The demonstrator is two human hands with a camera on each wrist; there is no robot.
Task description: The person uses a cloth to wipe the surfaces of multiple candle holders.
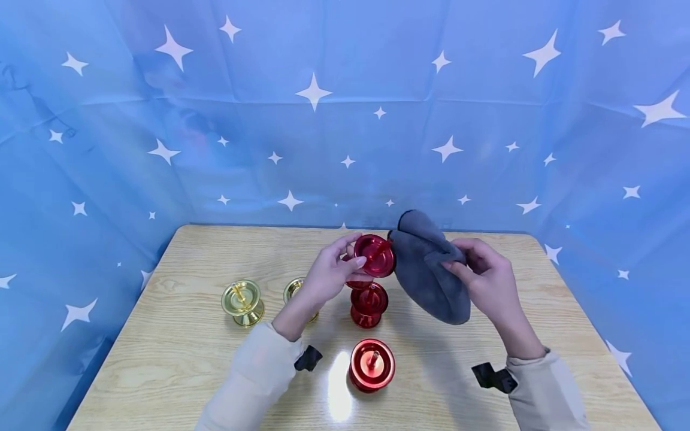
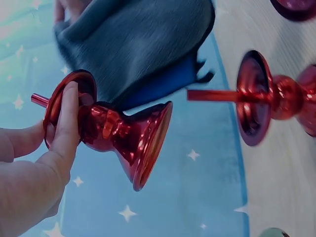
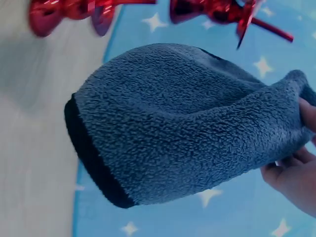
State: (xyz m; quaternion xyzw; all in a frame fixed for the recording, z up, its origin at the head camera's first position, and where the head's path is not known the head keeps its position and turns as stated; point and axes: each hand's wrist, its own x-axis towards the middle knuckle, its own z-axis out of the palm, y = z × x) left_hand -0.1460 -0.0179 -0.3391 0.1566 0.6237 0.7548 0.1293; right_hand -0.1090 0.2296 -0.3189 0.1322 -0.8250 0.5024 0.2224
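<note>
1. Red holder (image 1: 376,267) is tilted in the left hand (image 1: 330,274), raised over the far part of the bench (image 1: 162,371); the blue curtain (image 1: 269,54) with white stars hangs beyond both hands.
2. The gray cloth (image 1: 431,281) droops from the right hand (image 1: 489,280), its folds pinched between thumb and fingers, just beside the red holder; I cannot tell whether they touch. The right wrist view alone shows its shaggy pile clearly.
3. The left hand grasps the red holder by its dish. The head view looks into that dish; the left wrist view adds the round knob and flared foot.
4. Nearer the person than the left hand stand two red candlesticks (image 1: 372,378); left of it, two gold candlesticks (image 1: 242,304), one partly hidden behind the wrist.
5. A thin red rod (image 2: 39,100) juts from the held dish.
</note>
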